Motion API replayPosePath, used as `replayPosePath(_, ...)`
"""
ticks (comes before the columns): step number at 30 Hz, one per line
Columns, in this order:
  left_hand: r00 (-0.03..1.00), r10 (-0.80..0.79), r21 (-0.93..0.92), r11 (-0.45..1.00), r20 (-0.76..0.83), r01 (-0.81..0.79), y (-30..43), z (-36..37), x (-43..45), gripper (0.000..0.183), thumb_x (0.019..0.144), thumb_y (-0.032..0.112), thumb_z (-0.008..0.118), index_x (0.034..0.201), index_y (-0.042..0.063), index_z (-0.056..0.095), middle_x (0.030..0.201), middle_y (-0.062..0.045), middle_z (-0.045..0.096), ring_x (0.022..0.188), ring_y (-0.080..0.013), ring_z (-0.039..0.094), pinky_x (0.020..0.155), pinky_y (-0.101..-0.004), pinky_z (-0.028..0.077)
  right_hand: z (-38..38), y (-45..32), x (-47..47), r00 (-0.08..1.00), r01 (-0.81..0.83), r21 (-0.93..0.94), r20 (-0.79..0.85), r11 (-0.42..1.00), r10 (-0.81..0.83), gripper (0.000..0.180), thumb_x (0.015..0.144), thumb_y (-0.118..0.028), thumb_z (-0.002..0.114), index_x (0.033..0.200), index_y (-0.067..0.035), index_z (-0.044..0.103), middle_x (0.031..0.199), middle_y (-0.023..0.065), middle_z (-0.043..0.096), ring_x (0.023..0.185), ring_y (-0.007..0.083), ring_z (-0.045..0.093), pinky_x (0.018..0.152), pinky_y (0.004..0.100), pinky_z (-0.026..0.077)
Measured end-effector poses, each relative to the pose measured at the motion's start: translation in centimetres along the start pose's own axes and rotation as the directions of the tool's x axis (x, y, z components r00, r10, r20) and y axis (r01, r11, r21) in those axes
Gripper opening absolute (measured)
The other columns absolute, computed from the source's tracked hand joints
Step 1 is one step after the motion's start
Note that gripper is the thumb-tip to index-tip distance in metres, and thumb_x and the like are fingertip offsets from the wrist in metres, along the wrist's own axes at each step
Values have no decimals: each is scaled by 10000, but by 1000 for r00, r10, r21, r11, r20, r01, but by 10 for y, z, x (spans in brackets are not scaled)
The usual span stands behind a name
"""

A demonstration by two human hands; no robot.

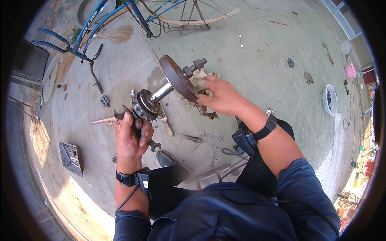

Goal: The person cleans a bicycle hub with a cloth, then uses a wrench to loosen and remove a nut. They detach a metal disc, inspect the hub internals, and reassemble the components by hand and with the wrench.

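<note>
A bicycle rear hub [162,92] is held up at a slant before me. Its toothed freewheel sprocket [141,110] is at the lower left. The round brake drum [176,76] sits at the upper right, with a nutted axle end [194,67] sticking out. My left hand [131,135] grips a double open-ended wrench [155,145] just below the sprocket; its fingers are against the hub's lower end, and the contact there is partly hidden. My right hand [221,95] pinches a dirty rag [199,81] against the drum's rim. Some of its fingers are behind the rag.
On the concrete floor lie a wire brush [166,122], a screwdriver [191,138], wrenches [214,156], a pipe wrench [104,121] and a pedal [104,101]. A blue bicycle frame [90,27] stands beyond. A parts tray [71,158] is left, a plastic basin [329,101] right.
</note>
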State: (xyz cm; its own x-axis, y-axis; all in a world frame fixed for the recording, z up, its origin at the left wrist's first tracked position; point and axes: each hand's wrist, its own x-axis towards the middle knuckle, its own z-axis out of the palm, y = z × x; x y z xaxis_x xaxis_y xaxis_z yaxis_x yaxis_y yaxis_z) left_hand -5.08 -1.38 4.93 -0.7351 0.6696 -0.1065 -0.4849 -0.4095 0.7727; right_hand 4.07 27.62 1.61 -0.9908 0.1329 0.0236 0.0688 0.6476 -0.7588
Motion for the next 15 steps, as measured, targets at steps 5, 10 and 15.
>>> replayPosePath(5,1000,15,25,1000,-11,-15,-1,-6,-2,301,1032,335,546,941,48,546,712,-39,492,451,-141,431,398,-250,331,-22,-3,5,977,-48,312,-182,949,110,364,937,-341,648,1014,11,693,941,124,668,842,280,637,787,371,517)
replayPosePath(10,999,-6,68,998,-31,8,0,-14,-2,262,1017,318,578,1015,56,580,721,-31,492,464,-137,451,392,-248,341,-28,-9,1,986,-94,530,-64,843,151,243,953,-219,675,1009,17,693,887,25,647,754,93,581,687,270,489)
replayPosePath(15,999,-24,64,998,-23,25,-1,-13,-4,262,1004,318,600,1056,61,596,713,-31,497,459,-133,448,388,-246,354,-31,-15,-1,982,95,233,-184,968,-52,218,919,-187,714,1022,4,700,944,31,668,806,120,608,742,268,504)
